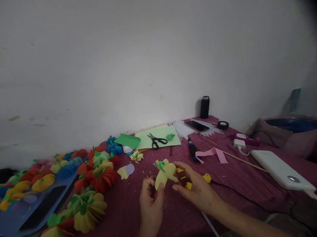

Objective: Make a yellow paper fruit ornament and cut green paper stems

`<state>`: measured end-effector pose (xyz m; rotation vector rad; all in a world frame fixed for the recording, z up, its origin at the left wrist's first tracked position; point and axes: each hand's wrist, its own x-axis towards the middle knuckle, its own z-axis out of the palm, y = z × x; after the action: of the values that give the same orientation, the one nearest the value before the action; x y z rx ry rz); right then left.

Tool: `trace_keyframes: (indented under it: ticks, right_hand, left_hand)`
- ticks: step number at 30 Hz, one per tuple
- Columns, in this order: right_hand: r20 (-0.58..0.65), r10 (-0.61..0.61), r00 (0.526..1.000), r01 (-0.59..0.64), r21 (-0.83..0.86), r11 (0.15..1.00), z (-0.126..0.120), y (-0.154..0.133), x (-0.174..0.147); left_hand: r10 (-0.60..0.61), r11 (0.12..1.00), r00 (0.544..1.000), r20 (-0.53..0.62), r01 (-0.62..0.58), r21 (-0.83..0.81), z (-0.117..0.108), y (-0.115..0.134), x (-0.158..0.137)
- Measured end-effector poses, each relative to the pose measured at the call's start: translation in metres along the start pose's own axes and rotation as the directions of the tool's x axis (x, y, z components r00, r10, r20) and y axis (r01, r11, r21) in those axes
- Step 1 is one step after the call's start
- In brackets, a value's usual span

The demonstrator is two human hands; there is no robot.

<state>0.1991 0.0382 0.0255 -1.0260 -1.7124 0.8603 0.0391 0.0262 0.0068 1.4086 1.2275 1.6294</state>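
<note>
A pale yellow craft piece with petal-like lobes [165,173], topped with a bit of green, is pinched between the thumb and fingers of my left hand [151,206]. My right hand [202,191] curves around the piece's right side, thumb and fingers apart. Whether its fingertips touch the lobes I cannot tell. Partly hidden behind the right hand lies a yellow glue gun [206,178] with a black cord. To the left of the hands rest cut pale yellow and lilac pieces [126,171] and a small heap of pale yellow strips [136,156].
Finished pumpkin-like pieces in several colours [104,177] crowd the left side. Black-handled scissors [157,140] lie on green sheets [144,142]. Toward the right are a pink strip [210,153], a wooden stick [244,160], a white power bank [282,170] and a black can [204,107].
</note>
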Motion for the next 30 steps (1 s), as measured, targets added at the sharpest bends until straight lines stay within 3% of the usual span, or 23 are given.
trace_keyframes:
  ticks: [5, 10, 18, 24, 27, 30]
  right_hand:
    - [-0.109, -0.054, 0.993, 0.052, -0.015, 0.999, 0.001, 0.002, 0.004]
    - [-0.064, -0.17, 0.983, 0.155, -0.19, 0.969, -0.001, 0.001, 0.009]
    - [-0.042, -0.134, 0.99, 0.125, -0.172, 0.977, 0.001, 0.006, 0.01]
    - [-0.034, -0.098, 0.995, 0.088, -0.218, 0.972, -0.002, 0.008, 0.012]
    - [0.015, -0.204, 0.979, 0.201, -0.274, 0.941, -0.003, 0.004, 0.004]
    - [0.136, -0.334, 0.933, 0.361, -0.357, 0.862, -0.003, -0.003, -0.006]
  left_hand:
    - [-0.074, 0.994, 0.997, -0.001, 0.073, -0.079, 0.003, 0.002, 0.001]
    - [-0.103, 0.987, 0.994, 0.03, 0.106, -0.123, 0.004, -0.001, 0.001]
    - [-0.134, 0.982, 0.991, 0.026, 0.136, -0.131, 0.001, -0.003, -0.002]
    - [-0.195, 0.94, 0.976, 0.094, 0.214, -0.268, -0.011, -0.011, -0.008]
    - [-0.257, 0.898, 0.962, 0.096, 0.274, -0.344, -0.016, -0.009, -0.011]
    - [-0.305, 0.852, 0.948, 0.095, 0.316, -0.418, -0.018, -0.004, -0.011]
